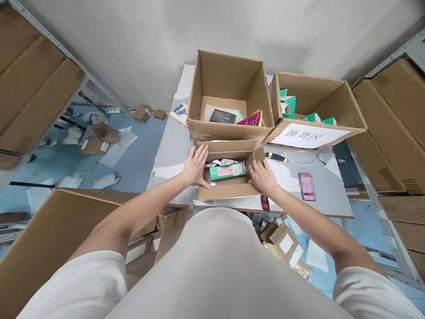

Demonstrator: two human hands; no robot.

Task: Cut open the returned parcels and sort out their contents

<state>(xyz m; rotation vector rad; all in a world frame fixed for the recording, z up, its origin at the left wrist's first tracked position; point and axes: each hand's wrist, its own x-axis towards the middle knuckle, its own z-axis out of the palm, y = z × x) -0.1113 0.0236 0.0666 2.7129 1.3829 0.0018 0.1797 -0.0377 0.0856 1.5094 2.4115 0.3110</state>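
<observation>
A small open cardboard box (229,191) sits at the table's front edge, its flaps raised. Inside lies a green carton with a pink panel (227,171), along with crumpled paper (222,163). My left hand (196,166) rests on the box's left side, fingers stretched and thumb apart. At the right side, my right hand (263,176) lies against the flap with its fingers spread and slightly bent. A red and black cutter (264,202) is just below my right hand. Beyond the box lies a yellow and black cutter (276,157).
Behind stand a large cardboard box (229,130) with books and another (318,84) holding green cartons, with a handwritten paper label on its front. A phone (307,187) lies at the right on the table (328,201). Stacked boxes flank both sides; papers litter the blue floor.
</observation>
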